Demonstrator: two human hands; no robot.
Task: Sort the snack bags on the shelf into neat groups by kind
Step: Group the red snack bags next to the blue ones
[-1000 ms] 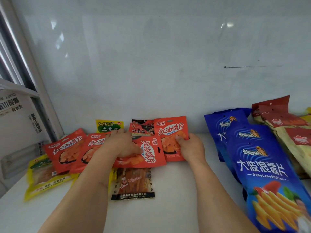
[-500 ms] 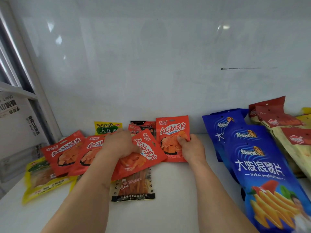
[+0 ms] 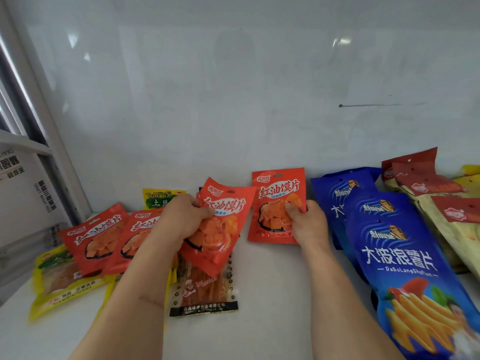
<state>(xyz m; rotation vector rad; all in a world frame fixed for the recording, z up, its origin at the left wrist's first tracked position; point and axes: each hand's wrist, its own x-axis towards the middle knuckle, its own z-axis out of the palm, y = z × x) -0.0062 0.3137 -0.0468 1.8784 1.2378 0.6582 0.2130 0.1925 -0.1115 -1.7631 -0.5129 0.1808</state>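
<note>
The left hand [image 3: 179,219] is gripping an orange-red snack bag [image 3: 220,229] at the centre of the frame, fingers curled round its left edge and thumb pressing on its face; this tilted bag is being held up off the white shelf [image 3: 272,294], and its lower corner is overlapping a clear strip-snack pack [image 3: 207,294] lying flat below it. The hand is hiding much of the bag's printed window.

The right hand [image 3: 306,222] is pinching the right edge of a second orange-red bag [image 3: 275,203], which is standing nearly upright just right of centre; whether its foot is touching the shelf is hard to tell.

At lower left, two more orange-red bags [image 3: 104,237] are lying overlapped, the nearer one partly covered by the left forearm. They are resting on a yellow pack [image 3: 59,279]. Behind the left hand, a yellow-green bag [image 3: 158,198] is showing only its top, and a dark pack behind the held bag is almost wholly hidden.

At the right, blue chip bags [image 3: 405,255] are lying stacked, the nearest cut off by the bottom edge. Beyond them, red-topped beige bags [image 3: 441,193] are running out of the frame's right side. A cardboard box [image 3: 20,183] with blurred print is sitting at the left edge.
</note>
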